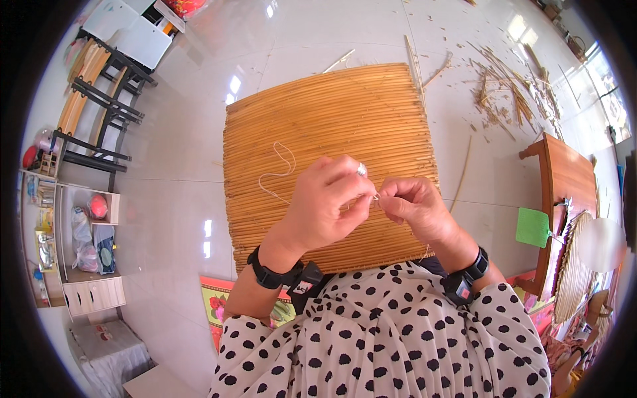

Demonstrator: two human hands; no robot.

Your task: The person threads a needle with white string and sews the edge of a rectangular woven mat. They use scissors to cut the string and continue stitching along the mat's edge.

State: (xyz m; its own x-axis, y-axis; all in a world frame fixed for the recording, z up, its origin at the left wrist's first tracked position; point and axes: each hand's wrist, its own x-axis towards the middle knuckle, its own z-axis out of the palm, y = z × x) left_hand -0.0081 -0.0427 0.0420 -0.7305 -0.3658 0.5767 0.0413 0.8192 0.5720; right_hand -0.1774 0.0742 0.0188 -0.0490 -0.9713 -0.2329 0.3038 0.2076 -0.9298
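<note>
A mat of thin golden-brown stalks [325, 113] laid side by side spreads in front of me. Above its nearer half, both my hands meet with their fingertips almost touching. My left hand [330, 202], with a ring on one finger, is closed in a pinch on a thin white thread [294, 161]. My right hand [419, 207] pinches the thread too, just right of the left fingertips. From the left hand the thread's loose length curls across the mat. Whether a needle is between the fingers is too small to tell.
Stalk scraps [507, 86] litter the tiled floor at the far right. A wooden stool or small table [564, 179] stands at right, beside a green fly swatter [533, 227]. Shelves [93, 295] and black-legged wooden furniture [83, 86] line the left side.
</note>
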